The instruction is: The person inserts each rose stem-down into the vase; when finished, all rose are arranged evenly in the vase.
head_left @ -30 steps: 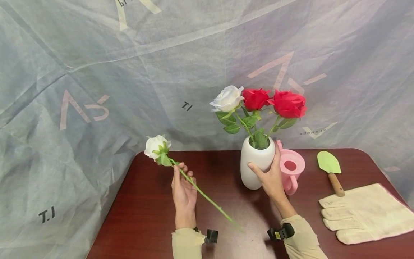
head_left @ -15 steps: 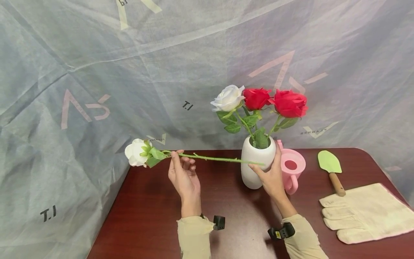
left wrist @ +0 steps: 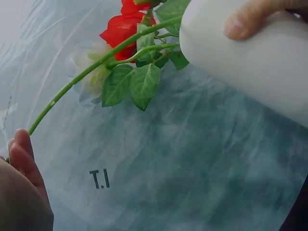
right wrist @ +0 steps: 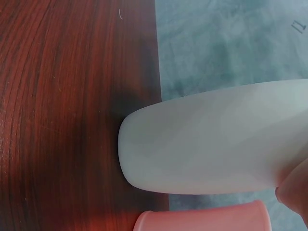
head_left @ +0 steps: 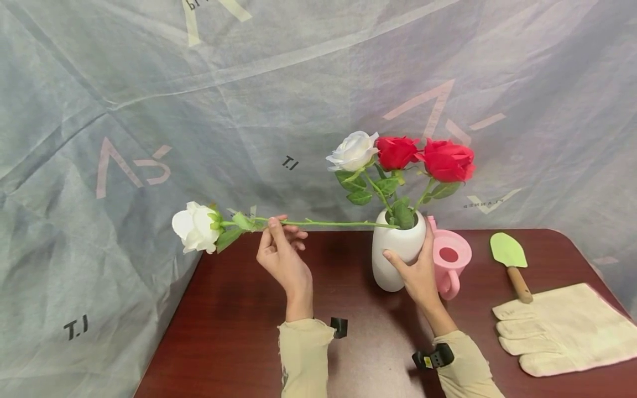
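My left hand (head_left: 288, 265) pinches the green stem of a white rose (head_left: 195, 228) between thumb and fingers. The rose lies nearly level, bloom to the left, and its bare stem end reaches the mouth of the white vase (head_left: 390, 265). In the left wrist view the stem (left wrist: 79, 79) runs up to the vase's rim. My right hand (head_left: 418, 276) grips the vase from the right side, thumb across its front. Inside the vase stand another white rose (head_left: 353, 152) and two red roses (head_left: 447, 160) with green leaves. The vase (right wrist: 202, 144) stands upright on the table.
A pink watering can (head_left: 452, 251) stands close to the vase's right side. Farther right lie a green trowel (head_left: 508, 251) with a wooden handle and a cream work glove (head_left: 567, 326). A grey printed cloth (head_left: 239, 110) hangs behind the dark red table (head_left: 224, 331).
My left hand has risen and swung the white rose from a slant to nearly level, bringing its stem end up to the vase mouth. My right hand stays on the vase.
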A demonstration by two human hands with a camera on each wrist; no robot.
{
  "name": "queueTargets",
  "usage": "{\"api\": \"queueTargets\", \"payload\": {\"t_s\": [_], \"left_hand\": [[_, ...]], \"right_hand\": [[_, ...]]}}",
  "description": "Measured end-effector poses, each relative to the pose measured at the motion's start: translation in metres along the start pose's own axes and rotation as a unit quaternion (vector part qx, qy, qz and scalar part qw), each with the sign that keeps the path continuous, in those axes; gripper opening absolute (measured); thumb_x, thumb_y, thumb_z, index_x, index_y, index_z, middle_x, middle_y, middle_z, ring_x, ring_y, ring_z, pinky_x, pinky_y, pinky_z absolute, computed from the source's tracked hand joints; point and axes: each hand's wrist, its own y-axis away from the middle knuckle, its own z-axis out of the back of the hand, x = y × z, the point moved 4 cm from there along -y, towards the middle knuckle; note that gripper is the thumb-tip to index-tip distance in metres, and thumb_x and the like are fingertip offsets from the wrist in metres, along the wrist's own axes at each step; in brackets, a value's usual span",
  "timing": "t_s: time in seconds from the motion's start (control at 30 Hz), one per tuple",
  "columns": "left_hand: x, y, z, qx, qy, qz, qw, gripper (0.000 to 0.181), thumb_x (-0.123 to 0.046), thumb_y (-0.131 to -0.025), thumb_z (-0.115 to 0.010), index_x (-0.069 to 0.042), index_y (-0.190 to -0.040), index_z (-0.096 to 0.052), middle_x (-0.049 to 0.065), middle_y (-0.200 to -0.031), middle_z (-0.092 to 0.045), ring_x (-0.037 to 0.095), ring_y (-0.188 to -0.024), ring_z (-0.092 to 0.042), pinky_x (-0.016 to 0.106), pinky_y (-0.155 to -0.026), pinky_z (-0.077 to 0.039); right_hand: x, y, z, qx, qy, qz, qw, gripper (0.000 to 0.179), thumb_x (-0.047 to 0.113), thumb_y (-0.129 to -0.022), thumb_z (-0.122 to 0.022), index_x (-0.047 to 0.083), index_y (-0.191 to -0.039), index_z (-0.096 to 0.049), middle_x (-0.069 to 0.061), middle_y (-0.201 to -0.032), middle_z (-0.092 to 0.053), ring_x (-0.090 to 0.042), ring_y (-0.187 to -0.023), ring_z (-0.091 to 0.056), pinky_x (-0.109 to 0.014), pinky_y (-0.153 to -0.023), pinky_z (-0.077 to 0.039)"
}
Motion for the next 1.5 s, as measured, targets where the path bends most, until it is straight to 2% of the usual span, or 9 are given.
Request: {"api": "queueTargets", "payload": {"t_s": [0.13,0.23,0.53,0.7,0.97,1.1,1.2,1.3,1.5], "left_hand": [[-0.002,-0.002,-0.014,0.028,-0.028,-0.045,0.9982,0.028,-0.02,-0.097,-0.052,0.001,-0.083,-0.066,0.008,-0.061,-0.059,0.02,-0.043,-0.053,0.023,-0.039,-0.038],[-0.002,-0.003,-0.024,0.041,-0.043,-0.056,0.9966,0.027,-0.019,-0.096,-0.054,0.0,-0.081,-0.067,0.008,-0.06,-0.059,0.02,-0.042,-0.052,0.023,-0.039,-0.039],[0.01,0.009,-0.042,0.094,-0.101,-0.023,0.9902,0.028,-0.018,-0.097,-0.052,0.002,-0.085,-0.066,0.006,-0.062,-0.059,0.022,-0.045,-0.055,0.022,-0.04,-0.038],[0.014,0.017,-0.049,0.135,-0.108,-0.012,0.9848,0.024,-0.009,-0.097,-0.049,0.006,-0.086,-0.065,0.003,-0.065,-0.058,0.025,-0.048,-0.056,0.024,-0.042,-0.042],[-0.006,0.029,-0.068,0.185,-0.116,-0.01,0.9759,0.021,0.0,-0.096,-0.048,0.01,-0.085,-0.063,0.016,-0.068,-0.058,0.034,-0.051,-0.056,0.027,-0.046,-0.046],[0.01,0.032,-0.069,0.213,-0.132,-0.006,0.9681,0.021,-0.004,-0.096,-0.05,0.007,-0.087,-0.065,0.018,-0.073,-0.062,0.033,-0.054,-0.058,0.031,-0.048,-0.047],[0.026,0.035,-0.068,0.233,-0.155,0.004,0.96,0.021,-0.011,-0.096,-0.052,0.001,-0.092,-0.069,0.013,-0.074,-0.064,0.027,-0.056,-0.061,0.029,-0.049,-0.048],[0.033,0.04,-0.071,0.249,-0.173,0.013,0.9527,0.023,-0.018,-0.096,-0.053,-0.003,-0.094,-0.071,0.01,-0.075,-0.065,0.021,-0.06,-0.062,0.028,-0.051,-0.049],[0.036,0.04,-0.073,0.235,-0.211,-0.033,0.9482,0.027,-0.027,-0.095,-0.055,-0.007,-0.092,-0.074,0.006,-0.083,-0.064,0.017,-0.072,-0.061,0.026,-0.045,-0.046]], "right_hand": [[-0.001,0.001,0.0,0.002,-0.003,-0.002,1.0,0.097,-0.004,-0.074,-0.074,0.009,-0.148,-0.014,-0.006,-0.151,-0.018,-0.014,-0.134,-0.021,-0.034,-0.106,-0.019],[-0.001,0.001,0.0,0.002,-0.005,-0.002,1.0,0.097,-0.004,-0.074,-0.074,0.008,-0.149,-0.013,-0.005,-0.152,-0.015,-0.014,-0.135,-0.018,-0.033,-0.106,-0.017],[-0.002,0.001,0.0,0.003,-0.003,-0.003,1.0,0.097,-0.004,-0.074,-0.074,0.009,-0.149,-0.013,-0.004,-0.151,-0.017,-0.014,-0.134,-0.019,-0.034,-0.107,-0.018],[-0.002,0.002,-0.001,0.007,-0.002,-0.01,0.9999,0.098,-0.003,-0.075,-0.074,0.01,-0.149,-0.011,-0.004,-0.15,-0.019,-0.015,-0.13,-0.025,-0.039,-0.106,-0.019],[-0.003,0.001,0.0,0.002,-0.01,-0.007,0.9999,0.098,-0.004,-0.074,-0.074,0.011,-0.149,-0.013,-0.005,-0.151,-0.017,-0.014,-0.132,-0.023,-0.029,-0.104,-0.02],[-0.003,0.0,0.0,0.003,-0.01,-0.001,1.0,0.098,-0.004,-0.074,-0.074,0.01,-0.149,-0.012,-0.005,-0.152,-0.016,-0.014,-0.133,-0.022,-0.027,-0.105,-0.019],[-0.002,0.0,0.001,0.003,-0.007,0.005,1.0,0.098,-0.004,-0.074,-0.074,0.007,-0.149,-0.012,-0.006,-0.152,-0.015,-0.014,-0.135,-0.019,-0.029,-0.106,-0.017],[-0.002,0.001,0.001,0.005,-0.004,0.001,1.0,0.098,-0.004,-0.074,-0.074,0.004,-0.148,-0.011,-0.006,-0.152,-0.015,-0.014,-0.134,-0.02,-0.031,-0.107,-0.018],[-0.001,0.001,0.001,0.007,-0.008,0.006,0.9999,0.098,-0.005,-0.074,-0.073,0.004,-0.148,-0.01,-0.01,-0.152,-0.015,-0.015,-0.134,-0.02,-0.03,-0.107,-0.016]]}}
